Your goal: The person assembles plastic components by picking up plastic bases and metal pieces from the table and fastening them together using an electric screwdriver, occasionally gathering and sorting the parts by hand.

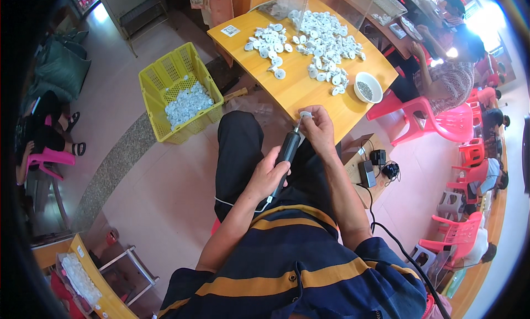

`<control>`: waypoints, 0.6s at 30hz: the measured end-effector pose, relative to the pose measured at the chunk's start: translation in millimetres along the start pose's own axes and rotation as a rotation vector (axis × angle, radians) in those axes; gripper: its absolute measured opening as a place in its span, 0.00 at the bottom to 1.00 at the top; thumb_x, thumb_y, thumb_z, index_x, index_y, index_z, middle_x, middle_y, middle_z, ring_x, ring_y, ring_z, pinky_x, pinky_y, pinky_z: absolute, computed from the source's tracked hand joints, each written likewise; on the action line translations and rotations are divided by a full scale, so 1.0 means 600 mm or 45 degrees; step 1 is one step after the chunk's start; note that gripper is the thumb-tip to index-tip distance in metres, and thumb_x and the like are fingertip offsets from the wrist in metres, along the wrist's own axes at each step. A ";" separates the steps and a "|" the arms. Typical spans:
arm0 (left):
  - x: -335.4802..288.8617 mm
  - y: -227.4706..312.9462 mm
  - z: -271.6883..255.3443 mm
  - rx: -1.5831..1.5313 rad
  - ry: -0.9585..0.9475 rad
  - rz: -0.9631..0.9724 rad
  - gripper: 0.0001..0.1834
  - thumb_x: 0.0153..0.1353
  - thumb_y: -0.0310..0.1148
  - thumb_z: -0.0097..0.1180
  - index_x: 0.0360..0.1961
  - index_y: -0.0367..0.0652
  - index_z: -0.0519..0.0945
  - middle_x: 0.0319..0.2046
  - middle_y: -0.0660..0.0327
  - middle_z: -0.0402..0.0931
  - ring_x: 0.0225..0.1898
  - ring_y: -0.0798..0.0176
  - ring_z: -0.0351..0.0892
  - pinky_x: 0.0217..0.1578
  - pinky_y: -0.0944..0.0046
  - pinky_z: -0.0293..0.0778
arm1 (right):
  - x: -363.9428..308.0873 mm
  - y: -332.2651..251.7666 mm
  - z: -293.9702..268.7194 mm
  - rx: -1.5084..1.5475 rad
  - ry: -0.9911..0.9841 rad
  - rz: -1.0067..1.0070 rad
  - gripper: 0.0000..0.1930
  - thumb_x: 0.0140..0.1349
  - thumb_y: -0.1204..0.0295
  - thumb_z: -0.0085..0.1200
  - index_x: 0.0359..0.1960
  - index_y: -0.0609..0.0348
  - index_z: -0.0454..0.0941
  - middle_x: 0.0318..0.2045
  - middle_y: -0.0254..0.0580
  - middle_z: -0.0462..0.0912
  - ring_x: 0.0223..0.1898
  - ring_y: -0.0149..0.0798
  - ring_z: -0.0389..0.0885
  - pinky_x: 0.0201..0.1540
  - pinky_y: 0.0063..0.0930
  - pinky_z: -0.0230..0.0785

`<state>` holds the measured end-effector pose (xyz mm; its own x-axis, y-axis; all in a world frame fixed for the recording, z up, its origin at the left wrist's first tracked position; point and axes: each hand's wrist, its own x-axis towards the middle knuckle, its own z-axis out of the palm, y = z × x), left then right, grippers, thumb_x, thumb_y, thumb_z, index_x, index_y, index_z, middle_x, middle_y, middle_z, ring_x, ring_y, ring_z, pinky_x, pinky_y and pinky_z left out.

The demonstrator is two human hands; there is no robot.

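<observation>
My left hand is wrapped round a black electric screwdriver, held over my lap with its bit pointing away from me. A cord runs from its lower end. In the fingertips of my right hand is a small white round plastic part, pinched at the table's near corner. The screwdriver's tip meets this part or lies right beside it; the fingers hide the exact contact. On the yellow wooden table lie heaps of similar white plastic parts. A white bowl of small metal screws stands at the table's right edge.
Left of the table, a yellow plastic crate on the floor holds many white parts. Power adapters with black cables sit on a wooden box at my right. Pink chairs and several seated people line the right side. Another person sits far left.
</observation>
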<state>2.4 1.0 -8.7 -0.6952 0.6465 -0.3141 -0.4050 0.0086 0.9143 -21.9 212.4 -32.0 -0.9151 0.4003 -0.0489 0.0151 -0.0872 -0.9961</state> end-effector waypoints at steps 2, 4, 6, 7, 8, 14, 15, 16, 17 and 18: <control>0.000 0.000 0.000 -0.002 -0.001 -0.004 0.24 0.66 0.34 0.51 0.62 0.39 0.69 0.28 0.60 0.76 0.24 0.67 0.78 0.28 0.66 0.77 | 0.000 0.000 0.000 0.012 -0.004 -0.006 0.04 0.72 0.75 0.52 0.45 0.57 0.74 0.34 0.32 0.81 0.32 0.23 0.79 0.36 0.16 0.75; 0.001 0.000 0.000 -0.004 -0.004 -0.008 0.24 0.66 0.34 0.51 0.62 0.39 0.69 0.28 0.60 0.76 0.24 0.67 0.78 0.28 0.66 0.77 | 0.001 0.001 0.002 0.015 0.008 -0.026 0.04 0.72 0.75 0.52 0.46 0.57 0.74 0.35 0.32 0.81 0.32 0.22 0.79 0.36 0.16 0.74; 0.001 0.000 0.000 0.000 -0.016 -0.004 0.23 0.66 0.34 0.50 0.61 0.39 0.69 0.28 0.60 0.76 0.24 0.68 0.78 0.28 0.66 0.77 | 0.001 0.003 0.003 0.018 0.020 -0.047 0.04 0.72 0.75 0.52 0.46 0.57 0.74 0.35 0.32 0.81 0.32 0.22 0.79 0.36 0.16 0.74; 0.001 0.000 0.000 0.000 -0.016 -0.004 0.23 0.66 0.34 0.50 0.61 0.39 0.69 0.28 0.60 0.76 0.24 0.68 0.78 0.28 0.66 0.77 | 0.001 0.002 0.003 0.015 0.018 -0.050 0.04 0.71 0.75 0.52 0.46 0.57 0.75 0.35 0.32 0.81 0.32 0.22 0.79 0.36 0.16 0.74; 0.001 0.000 0.000 -0.004 -0.017 -0.004 0.22 0.66 0.34 0.50 0.60 0.39 0.70 0.28 0.60 0.76 0.24 0.68 0.78 0.28 0.66 0.77 | 0.001 0.002 0.003 0.012 0.017 -0.053 0.05 0.71 0.75 0.52 0.46 0.57 0.75 0.34 0.32 0.81 0.32 0.22 0.79 0.36 0.16 0.74; 0.000 0.000 -0.001 -0.051 -0.026 -0.007 0.21 0.66 0.34 0.50 0.59 0.38 0.70 0.27 0.60 0.76 0.23 0.68 0.78 0.27 0.67 0.76 | -0.001 0.001 0.003 -0.012 0.013 -0.056 0.05 0.71 0.75 0.53 0.46 0.58 0.76 0.31 0.31 0.81 0.31 0.22 0.79 0.36 0.15 0.73; 0.001 -0.001 -0.002 -0.078 -0.034 -0.007 0.21 0.66 0.34 0.50 0.59 0.38 0.70 0.27 0.61 0.76 0.23 0.68 0.78 0.27 0.67 0.76 | -0.001 0.001 0.003 -0.011 0.013 -0.057 0.05 0.71 0.75 0.53 0.46 0.58 0.76 0.31 0.31 0.81 0.31 0.22 0.79 0.36 0.15 0.73; 0.001 -0.001 -0.001 -0.077 -0.035 -0.007 0.21 0.66 0.34 0.50 0.59 0.38 0.70 0.27 0.61 0.76 0.23 0.68 0.78 0.27 0.67 0.76 | 0.000 0.003 0.001 -0.026 0.003 -0.054 0.05 0.71 0.75 0.53 0.46 0.58 0.76 0.32 0.31 0.81 0.31 0.22 0.78 0.35 0.15 0.73; 0.000 0.001 -0.001 -0.085 -0.037 -0.012 0.21 0.67 0.33 0.50 0.59 0.38 0.70 0.27 0.61 0.76 0.23 0.68 0.78 0.27 0.67 0.76 | 0.001 0.004 -0.001 -0.040 -0.006 -0.052 0.05 0.72 0.75 0.53 0.46 0.58 0.76 0.32 0.31 0.81 0.31 0.22 0.78 0.35 0.14 0.72; 0.001 0.001 0.000 -0.093 -0.039 -0.017 0.21 0.67 0.33 0.50 0.59 0.38 0.70 0.28 0.61 0.76 0.23 0.68 0.77 0.27 0.67 0.76 | 0.001 0.006 -0.003 -0.040 -0.005 -0.052 0.05 0.72 0.75 0.53 0.46 0.58 0.76 0.32 0.31 0.81 0.31 0.22 0.78 0.35 0.14 0.72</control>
<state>1.7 1.1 -8.2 -0.6718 0.6695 -0.3169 -0.4567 -0.0375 0.8888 -21.7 213.8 -36.0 -0.9167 0.3994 -0.0075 -0.0101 -0.0421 -0.9991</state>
